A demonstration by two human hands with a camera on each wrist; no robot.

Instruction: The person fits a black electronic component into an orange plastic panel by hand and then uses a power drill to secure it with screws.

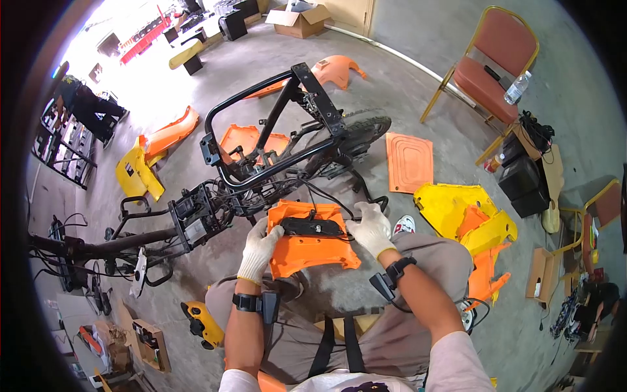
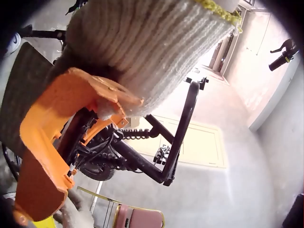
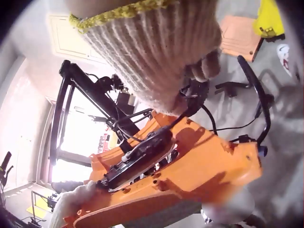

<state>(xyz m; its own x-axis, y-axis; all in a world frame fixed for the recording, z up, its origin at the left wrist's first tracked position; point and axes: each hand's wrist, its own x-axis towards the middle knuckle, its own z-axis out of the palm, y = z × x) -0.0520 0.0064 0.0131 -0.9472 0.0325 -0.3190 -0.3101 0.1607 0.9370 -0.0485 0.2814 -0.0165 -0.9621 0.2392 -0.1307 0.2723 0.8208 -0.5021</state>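
Observation:
An orange plastic panel (image 1: 312, 253) lies between my hands, above my lap, with a long black part (image 1: 313, 227) set across its middle. My left hand (image 1: 260, 247), in a white knit glove, grips the panel's left edge, its thumb by the end of the black part. On the other side, my gloved right hand (image 1: 371, 230) is at the panel's right end. In the right wrist view its fingers curl round a black cable (image 3: 192, 102) that runs to the black part; the fingertips are partly hidden.
A stripped black vehicle frame (image 1: 274, 163) with a rear wheel (image 1: 369, 134) stands just ahead. Yellow panels (image 1: 457, 209) and a flat orange cover (image 1: 410, 162) lie at the right, more yellow bodywork (image 1: 136, 171) at the left. A red chair (image 1: 490, 78) stands back right.

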